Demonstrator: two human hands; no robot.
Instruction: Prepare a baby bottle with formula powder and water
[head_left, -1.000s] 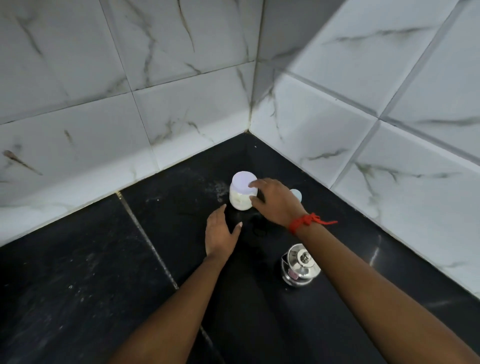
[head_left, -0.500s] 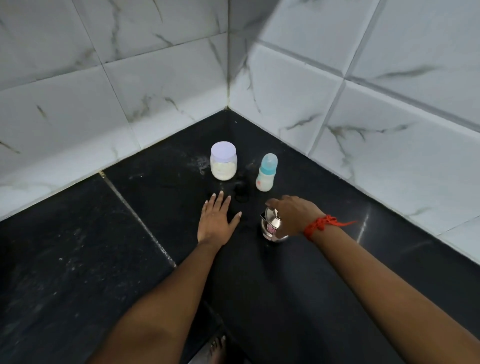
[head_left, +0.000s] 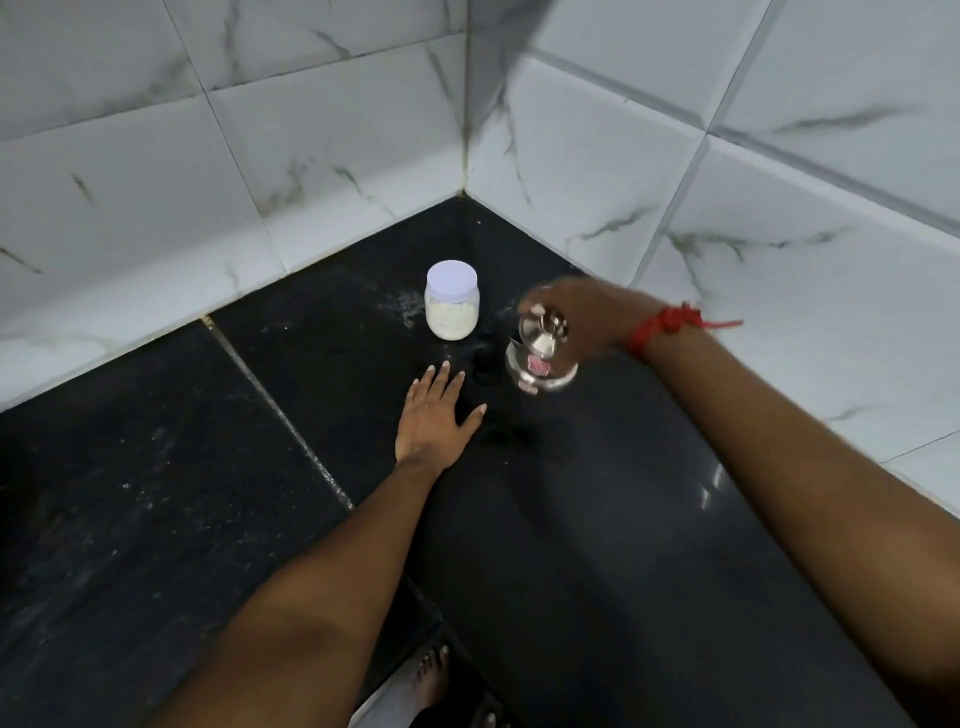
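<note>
A clear jar of white formula powder (head_left: 451, 304) with a pale lilac lid stands on the black counter (head_left: 208, 493) near the tiled corner. My right hand (head_left: 587, 317), with a red thread at the wrist, grips the top of a small steel lidded container (head_left: 540, 364) and holds it tilted above the counter, right of the jar. Its shadow lies on the counter below. My left hand (head_left: 436, 415) rests flat on the counter, fingers spread, in front of the jar. The baby bottle is hidden behind my right hand.
White marble-look tiled walls (head_left: 337, 156) close the counter at the back and on the right. A small dark ring-shaped thing (head_left: 483, 370) lies between my left hand and the steel container. Spilled powder specks lie right of the jar. My bare foot (head_left: 431, 675) shows below the counter edge.
My right hand left the jar, closed on the steel container and has lifted it off the counter toward the back. It now covers the baby bottle. My left hand stayed flat.
</note>
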